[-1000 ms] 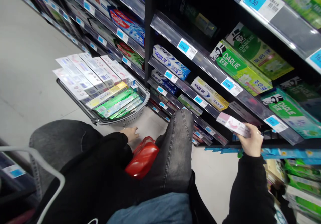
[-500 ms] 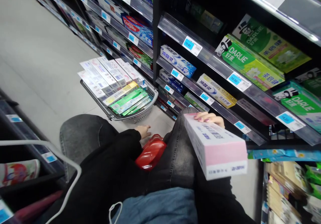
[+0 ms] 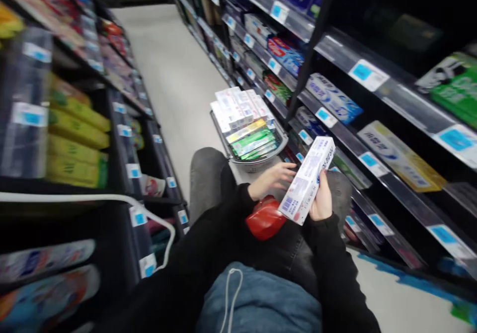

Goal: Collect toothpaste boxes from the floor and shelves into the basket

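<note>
My right hand (image 3: 323, 200) grips a white toothpaste box (image 3: 306, 183) with blue print, held tilted over my right knee. The thumb lies on its side; the other fingers are mostly hidden behind it. Just left of the box is my left hand (image 3: 275, 178), empty, fingers apart and reaching toward it; whether the fingertips touch it I cannot tell. Between my legs sits a glossy red object (image 3: 265, 218) whose kind I cannot make out. A grey shopping basket (image 3: 257, 163) beyond my knees holds several white boxes (image 3: 236, 105) and green boxes (image 3: 255, 143).
Shelves of toothpaste line the right, with a yellow-and-white box (image 3: 400, 156) and a green Darlie box (image 3: 456, 89). On the left, another shelf carries yellow packs (image 3: 76, 134) and cylindrical containers (image 3: 48, 261). A white cable (image 3: 156, 218) loops at lower left. The aisle floor (image 3: 156, 49) runs ahead.
The view has swung left. My right hand has brought the box in front of me and turned it. My left hand has risen from beside the red object toward the box.
</note>
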The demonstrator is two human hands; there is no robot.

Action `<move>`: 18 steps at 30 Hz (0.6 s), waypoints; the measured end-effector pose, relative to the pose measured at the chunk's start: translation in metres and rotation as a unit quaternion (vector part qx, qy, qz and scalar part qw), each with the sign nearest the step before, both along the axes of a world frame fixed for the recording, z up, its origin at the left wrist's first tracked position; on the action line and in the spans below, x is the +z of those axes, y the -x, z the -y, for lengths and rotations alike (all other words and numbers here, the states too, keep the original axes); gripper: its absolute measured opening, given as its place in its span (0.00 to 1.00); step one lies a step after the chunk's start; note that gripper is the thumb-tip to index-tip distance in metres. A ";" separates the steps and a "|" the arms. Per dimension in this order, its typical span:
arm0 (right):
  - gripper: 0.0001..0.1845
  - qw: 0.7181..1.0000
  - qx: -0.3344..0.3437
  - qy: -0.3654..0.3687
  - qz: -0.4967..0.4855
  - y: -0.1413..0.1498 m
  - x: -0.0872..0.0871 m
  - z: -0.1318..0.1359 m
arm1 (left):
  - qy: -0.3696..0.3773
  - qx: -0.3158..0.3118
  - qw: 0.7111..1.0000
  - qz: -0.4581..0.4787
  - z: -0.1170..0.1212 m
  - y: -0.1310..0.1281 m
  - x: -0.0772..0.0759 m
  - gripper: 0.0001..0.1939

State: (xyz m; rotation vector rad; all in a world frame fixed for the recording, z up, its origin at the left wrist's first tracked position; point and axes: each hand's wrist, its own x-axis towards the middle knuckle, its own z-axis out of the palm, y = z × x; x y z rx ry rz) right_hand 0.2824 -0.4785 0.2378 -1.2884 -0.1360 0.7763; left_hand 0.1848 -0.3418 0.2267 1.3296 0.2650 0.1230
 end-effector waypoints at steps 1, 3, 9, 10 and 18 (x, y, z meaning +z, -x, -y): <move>0.32 1.000 -0.007 -0.004 -0.026 0.004 -0.004 -0.008 | -0.019 0.026 0.999 0.007 0.006 0.005 0.006 0.38; 0.28 0.997 -0.031 -0.022 -0.070 0.014 -0.010 -0.023 | -0.086 0.078 0.993 -0.030 0.015 0.014 0.008 0.38; 0.27 0.990 0.125 0.053 -0.047 0.015 -0.036 -0.041 | -0.025 0.187 0.963 -0.194 0.001 0.030 -0.024 0.28; 0.28 0.986 0.144 0.082 -0.010 0.011 -0.045 -0.040 | -0.003 0.207 0.957 -0.204 -0.009 0.032 -0.027 0.25; 0.33 0.934 0.245 0.213 0.147 -0.014 -0.101 -0.017 | -0.187 0.412 0.814 -0.364 -0.172 0.056 -0.004 0.22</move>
